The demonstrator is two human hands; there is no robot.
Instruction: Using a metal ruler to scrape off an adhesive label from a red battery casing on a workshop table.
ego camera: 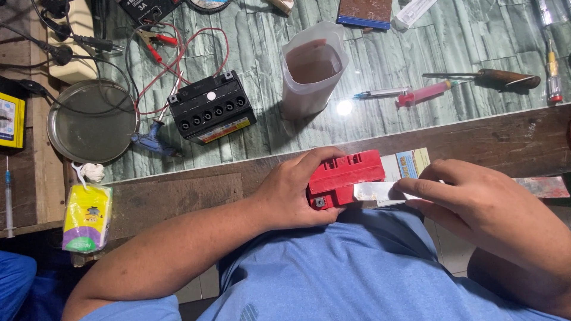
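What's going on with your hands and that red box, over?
Left hand clamped around red battery. Right hand holds flat metal blade against its side. Black battery and plastic cup sit apart, nothing blocking.

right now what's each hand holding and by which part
Left hand clasps the red battery around its left end; right hand pinches a flat metal blade at its right end.

Left hand [297, 193]: forearm reaching in from the near left, bare, wrist bending, fingers curling closed in a clamping grip. Right hand [476, 205]: coming in from the near right, fingers [416, 187] pinching together, pointing left toward the other hand.
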